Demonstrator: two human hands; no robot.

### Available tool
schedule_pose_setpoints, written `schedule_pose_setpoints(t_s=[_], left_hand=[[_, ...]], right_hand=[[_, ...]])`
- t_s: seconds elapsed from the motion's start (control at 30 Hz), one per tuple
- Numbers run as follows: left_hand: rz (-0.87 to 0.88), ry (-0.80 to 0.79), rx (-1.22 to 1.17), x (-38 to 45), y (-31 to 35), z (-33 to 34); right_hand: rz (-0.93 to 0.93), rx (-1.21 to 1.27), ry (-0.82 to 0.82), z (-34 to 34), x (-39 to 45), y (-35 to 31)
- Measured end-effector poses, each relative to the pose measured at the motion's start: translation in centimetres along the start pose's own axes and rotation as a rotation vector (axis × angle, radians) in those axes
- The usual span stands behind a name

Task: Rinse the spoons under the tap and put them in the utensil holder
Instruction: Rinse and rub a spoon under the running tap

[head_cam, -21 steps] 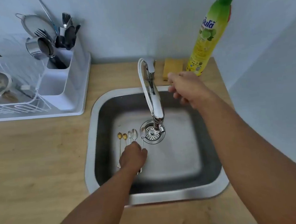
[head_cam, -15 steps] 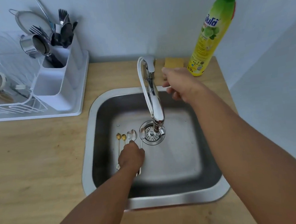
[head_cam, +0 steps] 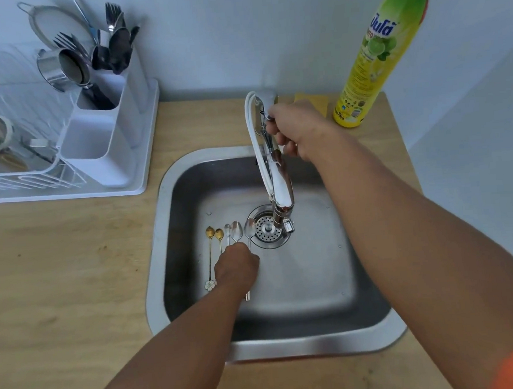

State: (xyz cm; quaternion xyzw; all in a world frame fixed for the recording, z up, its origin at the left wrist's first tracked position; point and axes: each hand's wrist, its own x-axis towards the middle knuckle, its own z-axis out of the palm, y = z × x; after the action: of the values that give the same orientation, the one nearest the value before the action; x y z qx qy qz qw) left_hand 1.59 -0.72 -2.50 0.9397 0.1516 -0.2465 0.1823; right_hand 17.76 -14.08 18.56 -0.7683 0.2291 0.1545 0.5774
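Several spoons lie side by side on the sink floor left of the drain (head_cam: 268, 230): two gold ones (head_cam: 210, 232) and some silver ones (head_cam: 236, 230). My left hand (head_cam: 237, 268) is down on their handles, fingers curled over them; the fingertips are hidden. My right hand (head_cam: 296, 127) grips the lever at the top of the chrome tap (head_cam: 280, 186). No water shows at the spout. The white utensil holder (head_cam: 103, 144) stands at the back left, with forks and dark utensils in its rear compartment.
The steel sink (head_cam: 290, 348) is set in a wooden counter. A white drying rack (head_cam: 20, 180) with metal bowls and a strainer sits left of the holder. A yellow-green dish soap bottle (head_cam: 370, 61) and a yellow sponge (head_cam: 315, 100) stand behind the tap.
My right hand has moved left from near the sponge onto the tap lever and closed round it. My left hand has stayed on the spoon handles.
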Motion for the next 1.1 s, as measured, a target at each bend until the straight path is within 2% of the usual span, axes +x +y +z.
schedule_pose_setpoints(t_s=[0.37, 0.6, 0.73, 0.8, 0.9, 1.0, 1.1], left_hand=[[0.048, -0.076, 0.004, -0.6, 0.5, 0.4], [0.046, -0.109, -0.087, -1.5, 0.7, 0.4], [0.024, -0.202, -0.432, -2.0, 0.2, 0.4], [-0.064, -0.277, -0.632, -2.3, 0.1, 0.1], [-0.193, -0.395, -0.908, -2.9, 0.3, -0.5], [-0.214, -0.495, -1.038, -3.5, 0.6, -1.2], [-0.186, -0.586, -1.080, -4.2, 0.9, -1.4]], right_hand=[[0.088, 0.044, -0.032, 0.0, 0.4, -0.6], [0.098, 0.168, -0.025, -0.1, 0.5, -1.7], [0.019, 0.122, 0.029, -0.7, 0.3, -0.4], [-0.011, 0.077, 0.130, -1.4, 0.4, 2.0], [0.058, -0.064, 0.213, -2.4, 0.3, 7.8], [0.135, -0.233, 0.123, -2.0, -1.1, 14.8], [0.289, -0.293, -0.101, -0.2, -3.5, 19.7]])
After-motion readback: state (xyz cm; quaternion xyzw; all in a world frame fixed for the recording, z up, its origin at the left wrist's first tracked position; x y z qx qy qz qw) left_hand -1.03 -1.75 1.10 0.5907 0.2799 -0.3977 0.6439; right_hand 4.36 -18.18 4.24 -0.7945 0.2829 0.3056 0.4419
